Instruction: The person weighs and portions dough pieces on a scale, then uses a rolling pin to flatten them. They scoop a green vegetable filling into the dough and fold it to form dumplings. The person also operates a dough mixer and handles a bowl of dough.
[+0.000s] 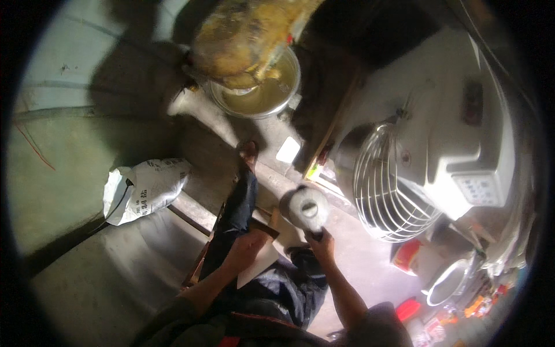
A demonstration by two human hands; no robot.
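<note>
My right hand [321,246] is closed on the dark handle of a pale, round, kettle-like vessel [308,208] with an oval opening or grip on top. My left hand [248,250] rests curled by my lap, over a pale flat sheet [260,264] and beside a dark brown flat piece [265,228]; whether it grips either is hidden. Ahead, a large yellow-brown mass [234,43], like an animal carcass, overhangs a round metal pot [277,104] with cloudy liquid inside. A small white square [288,150] lies on the floor beyond the vessel.
A white printed sack [151,186] leans at the left by a green wall [56,182]. To the right stands a large pale mixer-like machine [451,143] with a wire guard [390,199]. Near it are a white bucket [446,282], a red object [407,309] and several colourful packets [481,306].
</note>
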